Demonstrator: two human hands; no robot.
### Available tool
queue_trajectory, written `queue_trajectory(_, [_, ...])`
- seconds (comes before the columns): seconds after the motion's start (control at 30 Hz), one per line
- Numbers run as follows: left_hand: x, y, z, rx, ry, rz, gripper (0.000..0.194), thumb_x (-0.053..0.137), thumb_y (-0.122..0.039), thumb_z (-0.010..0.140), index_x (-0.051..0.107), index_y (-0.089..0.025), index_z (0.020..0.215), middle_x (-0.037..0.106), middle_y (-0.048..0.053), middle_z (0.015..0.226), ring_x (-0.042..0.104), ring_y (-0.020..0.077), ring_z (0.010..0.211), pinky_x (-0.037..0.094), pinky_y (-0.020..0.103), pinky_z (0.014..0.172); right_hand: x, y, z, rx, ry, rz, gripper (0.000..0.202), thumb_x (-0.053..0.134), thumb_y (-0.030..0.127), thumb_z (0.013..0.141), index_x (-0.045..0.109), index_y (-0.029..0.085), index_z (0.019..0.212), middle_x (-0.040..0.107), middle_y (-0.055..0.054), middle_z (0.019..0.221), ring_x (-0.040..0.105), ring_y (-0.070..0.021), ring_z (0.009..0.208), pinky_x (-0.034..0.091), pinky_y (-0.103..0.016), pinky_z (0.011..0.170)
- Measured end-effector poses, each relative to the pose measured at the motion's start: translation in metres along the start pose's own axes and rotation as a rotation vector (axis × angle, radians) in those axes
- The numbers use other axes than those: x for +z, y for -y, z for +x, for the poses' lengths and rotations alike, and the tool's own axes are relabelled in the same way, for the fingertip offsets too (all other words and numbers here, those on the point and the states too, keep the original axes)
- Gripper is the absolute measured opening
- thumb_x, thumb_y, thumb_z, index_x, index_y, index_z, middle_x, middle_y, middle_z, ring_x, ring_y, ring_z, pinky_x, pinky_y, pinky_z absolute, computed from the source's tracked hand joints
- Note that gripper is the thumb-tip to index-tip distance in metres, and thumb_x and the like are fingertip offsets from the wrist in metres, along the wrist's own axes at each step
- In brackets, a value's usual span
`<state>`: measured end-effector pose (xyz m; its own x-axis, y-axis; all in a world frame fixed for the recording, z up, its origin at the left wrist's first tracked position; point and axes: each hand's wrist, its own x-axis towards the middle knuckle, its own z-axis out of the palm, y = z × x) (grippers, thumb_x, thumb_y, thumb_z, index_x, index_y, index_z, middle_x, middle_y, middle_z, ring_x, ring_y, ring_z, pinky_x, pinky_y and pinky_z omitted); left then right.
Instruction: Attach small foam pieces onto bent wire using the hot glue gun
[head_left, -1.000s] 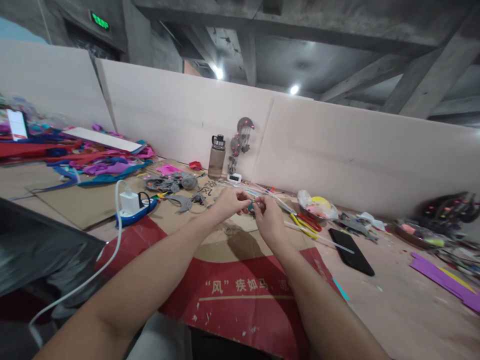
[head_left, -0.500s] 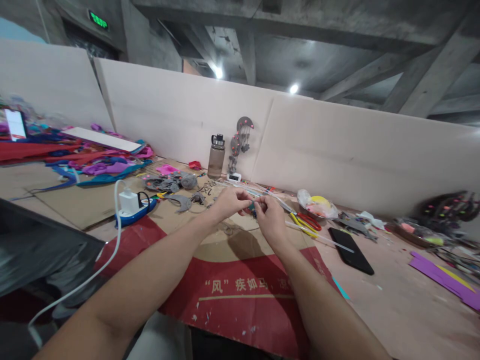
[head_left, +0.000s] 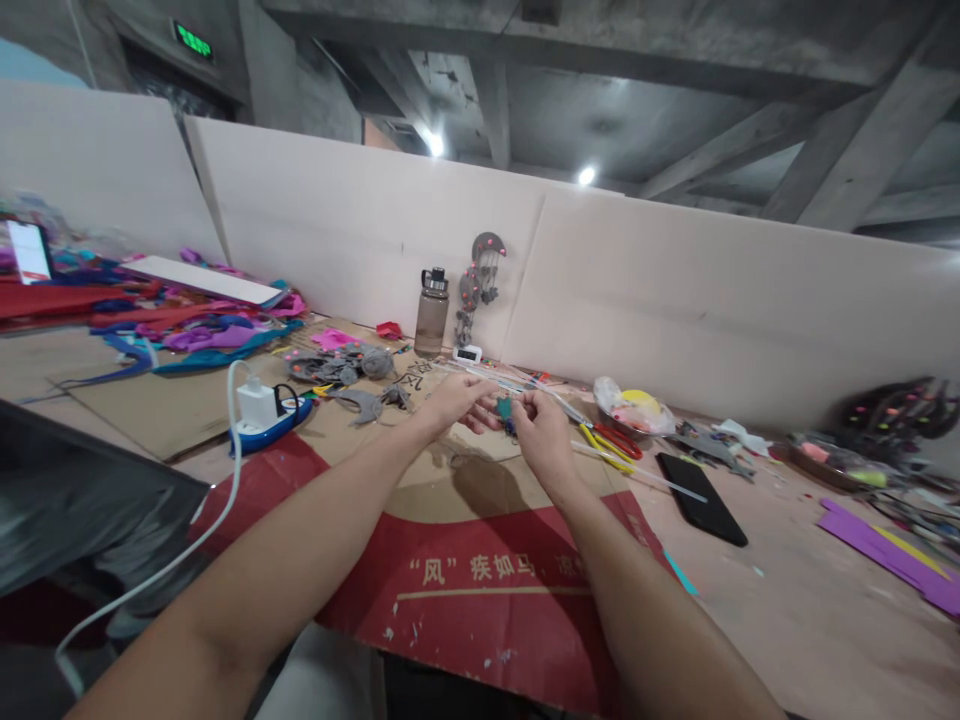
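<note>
My right hand (head_left: 543, 430) pinches a small dark-green piece (head_left: 504, 408), perhaps felt, above the cardboard. Something dark blue shows just under it, too small to make out. My left hand (head_left: 461, 402) is close on the left side of the piece, its fingers stretched out and apart. Whether a fingertip touches the piece I cannot tell. Below both hands lies a red and tan cardboard sheet (head_left: 487, 610) with printed characters. Grey cut-out pieces (head_left: 360, 403) lie to the left of my left hand. Yellow-handled scissors (head_left: 609, 450) are right of my right hand.
A bottle (head_left: 432, 315) stands by the white partition, beside a hanging grey ornament (head_left: 489, 245). A blue power strip (head_left: 274, 425) with a white cable is at left. A black phone (head_left: 701, 500) and a bowl of scraps (head_left: 636, 408) are at right. Coloured fabric (head_left: 217, 335) is piled far left.
My left hand's fingers have come away from the pinch and spread apart. The dark-green piece shows more plainly at my right fingertips.
</note>
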<state>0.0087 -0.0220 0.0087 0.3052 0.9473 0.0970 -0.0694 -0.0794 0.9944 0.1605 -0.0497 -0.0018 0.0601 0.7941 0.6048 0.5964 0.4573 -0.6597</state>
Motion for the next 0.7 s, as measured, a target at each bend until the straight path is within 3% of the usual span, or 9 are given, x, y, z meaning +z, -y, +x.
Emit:
queue_trajectory(0.1, [-0.005, 0.007, 0.007, 0.049, -0.089, 0.075, 0.027, 0.058, -0.039, 0.083, 0.06, -0.012, 0.085, 0.07, 0.01, 0.084, 0.064, 0.0111, 0.05, 0.034, 0.017, 0.036, 0.001, -0.002, 0.001, 0.026, 0.002, 0.045, 0.019, 0.046, 0.034, 0.078, 0.053, 0.019, 0.07, 0.049, 0.003, 0.059, 0.041, -0.0134, 0.056, 0.03, -0.026, 0.054])
queue_trajectory(0.33, [-0.025, 0.018, 0.019, 0.136, -0.276, 0.021, 0.026, 0.069, -0.037, 0.075, 0.062, -0.012, 0.074, 0.066, 0.005, 0.073, 0.056, 0.0071, 0.052, 0.033, 0.017, 0.041, -0.001, -0.011, 0.006, 0.068, -0.026, 0.108, 0.019, 0.046, 0.036, 0.078, 0.053, 0.02, 0.07, 0.049, 0.003, 0.061, 0.042, -0.0139, 0.057, 0.032, -0.027, 0.057])
queue_trajectory(0.7, [-0.023, 0.02, 0.026, 0.109, -0.134, -0.116, 0.012, 0.067, -0.021, 0.075, 0.065, -0.01, 0.071, 0.065, 0.005, 0.068, 0.058, 0.0089, 0.058, 0.046, 0.022, 0.058, -0.001, -0.007, 0.005, 0.051, -0.034, 0.168, 0.019, 0.047, 0.036, 0.078, 0.054, 0.019, 0.073, 0.05, 0.003, 0.062, 0.043, -0.014, 0.059, 0.032, -0.026, 0.058])
